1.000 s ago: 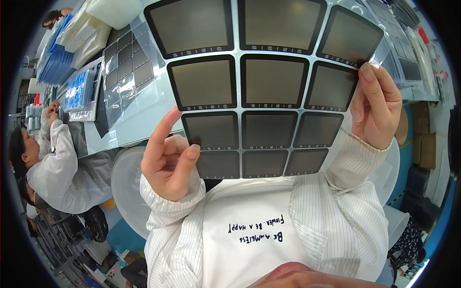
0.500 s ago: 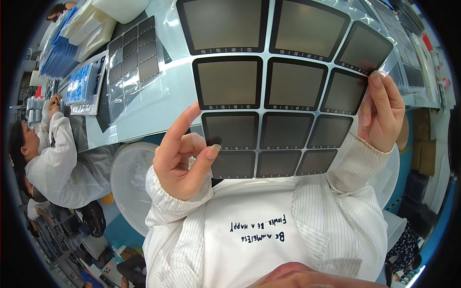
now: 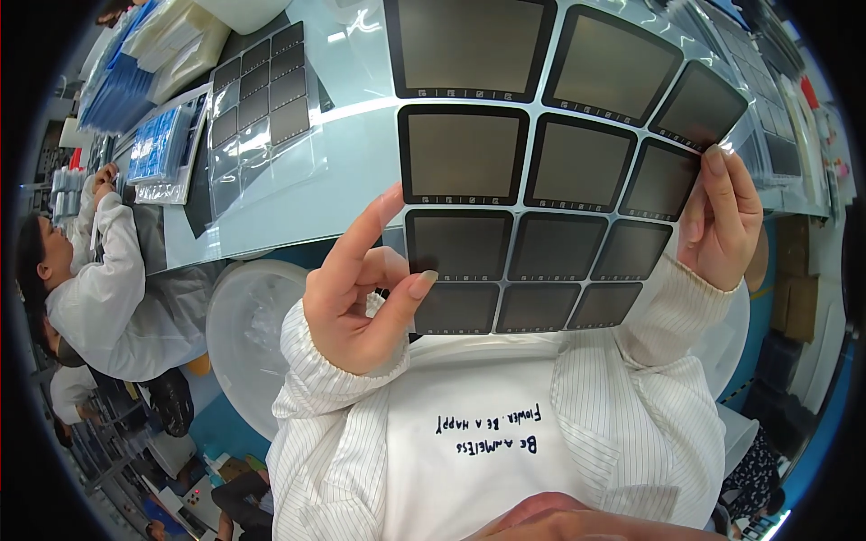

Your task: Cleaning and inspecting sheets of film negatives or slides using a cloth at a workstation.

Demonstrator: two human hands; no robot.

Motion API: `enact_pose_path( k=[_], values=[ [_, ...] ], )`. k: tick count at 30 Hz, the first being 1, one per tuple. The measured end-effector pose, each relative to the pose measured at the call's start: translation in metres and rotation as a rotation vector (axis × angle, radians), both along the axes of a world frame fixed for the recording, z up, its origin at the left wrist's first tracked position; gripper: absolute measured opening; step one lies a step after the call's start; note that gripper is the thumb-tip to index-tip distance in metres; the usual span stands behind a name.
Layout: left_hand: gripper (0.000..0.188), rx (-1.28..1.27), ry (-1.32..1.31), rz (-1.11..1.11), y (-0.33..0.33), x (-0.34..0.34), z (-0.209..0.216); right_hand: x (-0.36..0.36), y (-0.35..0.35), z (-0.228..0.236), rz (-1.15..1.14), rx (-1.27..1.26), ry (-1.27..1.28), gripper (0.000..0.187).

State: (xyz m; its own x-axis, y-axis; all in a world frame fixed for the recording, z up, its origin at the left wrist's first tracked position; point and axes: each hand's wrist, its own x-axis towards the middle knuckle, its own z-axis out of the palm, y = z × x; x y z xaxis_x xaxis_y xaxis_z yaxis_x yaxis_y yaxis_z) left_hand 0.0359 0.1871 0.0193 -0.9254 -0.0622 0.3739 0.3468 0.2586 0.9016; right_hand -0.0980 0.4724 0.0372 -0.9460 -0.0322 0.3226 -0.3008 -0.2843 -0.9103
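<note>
Between my hands I hold up a large clear sheet of dark rectangular panels (image 3: 465,155), set in rows with black borders. It is tilted and fills the upper middle of the head view. My left hand (image 3: 368,293) pinches its lower left edge, thumb in front and the index finger stretched up along the side. My right hand (image 3: 722,216) grips the right edge between thumb and fingers, higher up. The fingertips behind the sheet are hidden. Beyond it, a similar panel sheet (image 3: 271,87) lies on the table at the left.
The pale glass-topped table (image 3: 271,212) runs behind the sheet. Stacked blue and cream film packs (image 3: 135,77) and a blue-wrapped bundle (image 3: 155,149) stand at its left. A translucent white tub (image 3: 248,338) is below its edge. A co-worker in white (image 3: 122,298) works at the left.
The panel sheet has shifted a little to the right and turned slightly, its left side moving most. My left hand moved right with it; my right hand stays nearly in place.
</note>
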Motion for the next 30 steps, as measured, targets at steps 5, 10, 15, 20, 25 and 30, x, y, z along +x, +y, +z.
enact_pose_path(
  k=[5, 10, 15, 20, 25, 30],
  values=[
    [0.060, 0.035, -0.004, 0.002, 0.001, 0.000, 0.001, 0.000, -0.003, 0.002, -0.078, 0.008, 0.002, 0.022],
    [0.057, 0.065, 0.016, -0.070, 0.000, -0.003, 0.000, -0.008, 0.000, 0.012, -0.138, -0.067, 0.077, 0.021],
    [0.056, -0.004, 0.011, -0.079, -0.001, -0.001, 0.002, -0.017, 0.003, 0.021, -0.188, -0.128, 0.149, 0.020],
    [0.054, -0.010, 0.033, -0.029, 0.002, 0.001, 0.003, -0.022, 0.008, 0.021, -0.173, -0.117, 0.174, 0.022],
    [0.053, -0.013, 0.041, -0.010, -0.001, 0.003, 0.003, -0.020, 0.006, 0.023, -0.128, -0.107, 0.171, 0.023],
    [0.052, -0.030, 0.021, 0.031, -0.001, 0.004, 0.006, -0.018, -0.002, 0.024, -0.167, -0.109, 0.178, 0.024]
  ],
)
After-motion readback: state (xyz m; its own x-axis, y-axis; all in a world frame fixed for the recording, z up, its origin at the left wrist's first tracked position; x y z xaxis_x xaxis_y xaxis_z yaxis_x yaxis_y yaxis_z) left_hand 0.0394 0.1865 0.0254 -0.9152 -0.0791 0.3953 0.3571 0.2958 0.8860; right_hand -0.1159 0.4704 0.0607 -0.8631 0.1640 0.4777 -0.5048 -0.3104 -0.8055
